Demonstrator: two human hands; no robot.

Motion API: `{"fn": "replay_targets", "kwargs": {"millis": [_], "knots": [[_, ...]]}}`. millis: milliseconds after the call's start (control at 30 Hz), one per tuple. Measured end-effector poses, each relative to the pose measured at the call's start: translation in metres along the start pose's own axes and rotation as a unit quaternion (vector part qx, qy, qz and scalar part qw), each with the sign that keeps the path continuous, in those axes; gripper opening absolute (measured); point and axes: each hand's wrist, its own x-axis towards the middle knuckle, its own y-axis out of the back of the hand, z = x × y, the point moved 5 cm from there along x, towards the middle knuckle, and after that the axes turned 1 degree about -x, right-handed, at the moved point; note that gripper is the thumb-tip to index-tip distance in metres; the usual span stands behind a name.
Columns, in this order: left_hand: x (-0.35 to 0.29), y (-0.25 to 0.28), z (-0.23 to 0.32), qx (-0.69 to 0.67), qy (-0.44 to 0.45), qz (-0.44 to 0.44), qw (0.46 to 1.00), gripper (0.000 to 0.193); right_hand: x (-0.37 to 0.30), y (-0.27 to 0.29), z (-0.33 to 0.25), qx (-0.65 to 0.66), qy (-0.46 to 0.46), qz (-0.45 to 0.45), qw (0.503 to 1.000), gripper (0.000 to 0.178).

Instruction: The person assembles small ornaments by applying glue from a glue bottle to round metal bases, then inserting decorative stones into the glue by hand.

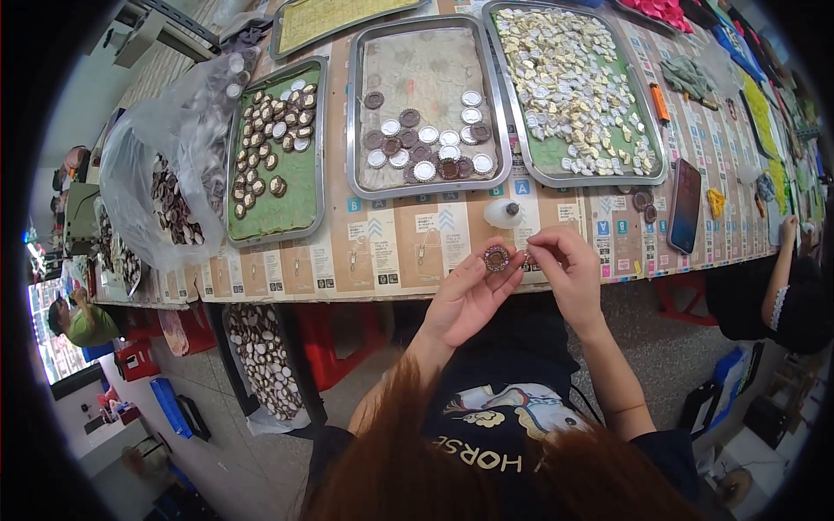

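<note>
In front of me, just over the table's near edge, my left hand (466, 300) holds a round brown disc (497, 258) with a beaded-looking, glittery rim between thumb and fingers. Close beside it on the right, my right hand (572, 280) is pinched at thumb and fingertips; whatever sits in that pinch is too small to make out. A small white squeeze bottle (501, 214) with a dark tip stands just beyond my hands. Behind it, a metal-rimmed tray (426, 78) carries several brown and white round discs.
On the left stands a green-lined tray (291, 195) of brown discs, beside a clear plastic bag (130, 165) of similar pieces. A larger tray (543, 165) holds many small gold and silver pieces. To the right lie a phone (685, 207) and an orange tool (659, 103). Another person's arm (779, 273) shows far right.
</note>
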Motion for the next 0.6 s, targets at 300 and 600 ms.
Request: {"fn": "replay_targets", "kwargs": {"millis": [300,600], "knots": [[-0.004,-0.002,-0.002,-0.008,0.037,0.009,0.999,0.032,-0.007,0.002,-0.004,0.045,0.017,-0.001,0.999,0.013],[-0.006,-0.004,-0.008,0.013,0.053,0.026,0.998,0.032,-0.007,-0.011,-0.023,-0.07,0.149,-0.061,0.984,0.015]]}}
